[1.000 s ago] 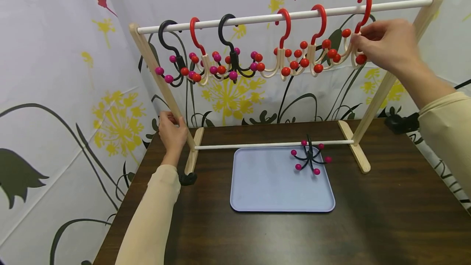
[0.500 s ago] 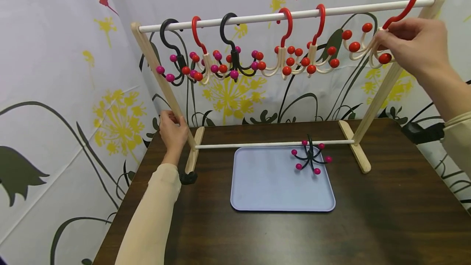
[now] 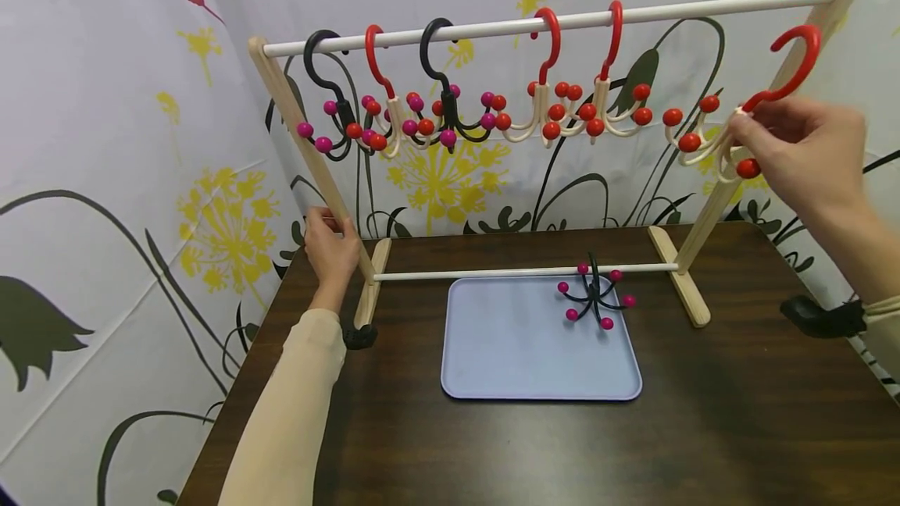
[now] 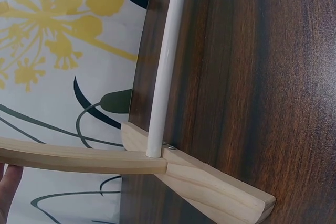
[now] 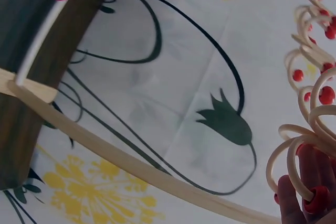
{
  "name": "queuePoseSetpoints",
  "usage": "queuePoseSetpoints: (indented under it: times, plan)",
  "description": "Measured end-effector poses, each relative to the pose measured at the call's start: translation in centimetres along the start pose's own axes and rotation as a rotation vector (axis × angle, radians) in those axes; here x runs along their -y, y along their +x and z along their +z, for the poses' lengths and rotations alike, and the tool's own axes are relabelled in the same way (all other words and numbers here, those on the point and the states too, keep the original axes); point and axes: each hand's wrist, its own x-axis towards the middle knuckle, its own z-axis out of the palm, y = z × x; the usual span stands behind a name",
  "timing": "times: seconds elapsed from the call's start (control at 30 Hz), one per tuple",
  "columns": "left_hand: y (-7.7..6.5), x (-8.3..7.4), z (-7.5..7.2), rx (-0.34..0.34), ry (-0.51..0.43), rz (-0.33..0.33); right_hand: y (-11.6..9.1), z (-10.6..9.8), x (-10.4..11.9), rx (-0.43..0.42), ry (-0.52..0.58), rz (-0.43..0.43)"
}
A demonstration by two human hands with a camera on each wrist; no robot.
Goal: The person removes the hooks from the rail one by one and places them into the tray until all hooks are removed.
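My right hand [image 3: 808, 147] pinches a multi-arm hanger [image 3: 762, 97] with a red hook, cream prongs and red balls. It is tilted, apart from the white rail [image 3: 703, 8], in front of the rack's right post. In the right wrist view, fingers [image 5: 294, 198] show beside the hanger's prongs. At the other end, my left hand [image 3: 330, 252] grips the rack's left wooden post [image 3: 302, 135] low down; the left wrist view catches only fingertips [image 4: 8, 184] near that post [image 4: 79, 160]. Several similar hangers hang from the rail, including a red-hooked one [image 3: 540, 108] and a black one [image 3: 448, 108].
A light-blue tray [image 3: 506, 350] lies on the dark wood table [image 3: 534, 459], under the rack. On its back right rests a black hanger [image 3: 594, 293] with magenta balls. The rack's lower bar [image 3: 422, 276] runs behind the tray, before a flowered curtain [image 3: 232, 100].
My right hand has taken the rightmost red-hooked hanger off the rail, carrying it right and then lower. Its hook has tilted over to the right. The left hand stays on the post.
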Motion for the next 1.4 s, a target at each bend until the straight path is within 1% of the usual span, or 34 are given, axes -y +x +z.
queuePoseSetpoints:
  times: [0.03,0.17,0.3,0.43,0.53,0.77,0.93,1.13,1.23,1.4]
  plan:
    - [0.0,0.0,0.0,-0.001,0.0,0.002,-0.5,0.2,-0.3,0.0,-0.016,-0.014]
    - [0.0,0.0,-0.3,-0.01,0.002,-0.002,-2.7,1.3,-2.1,0.02,-0.012,-0.079]
    - [0.1,0.0,-0.3,-0.01,-0.003,0.008,-5.6,2.6,-3.9,0.069,-0.021,-0.12]
    - [0.1,-0.1,-0.2,-0.01,-0.013,0.019,-8.6,3.7,-5.1,0.15,-0.07,-0.117]
    - [0.0,-0.1,-0.2,-0.011,-0.016,0.018,-10.6,4.7,-6.1,0.211,-0.077,-0.121]
    - [-0.1,0.0,-0.2,-0.021,-0.012,0.017,-14.1,6.5,-8.4,0.338,-0.076,-0.146]
    - [-0.2,0.1,-0.1,-0.024,-0.007,0.018,-16.0,7.6,-9.4,0.392,-0.128,-0.175]
    - [-0.2,0.1,0.0,-0.026,-0.011,0.025,-17.5,8.8,-10.4,0.375,-0.197,-0.213]
    - [-0.2,0.0,0.0,-0.022,-0.015,0.022,-17.9,9.2,-10.8,0.364,-0.226,-0.211]
    - [-0.1,-0.1,0.1,-0.02,-0.014,0.013,-18.2,9.7,-11.5,0.382,-0.252,-0.2]
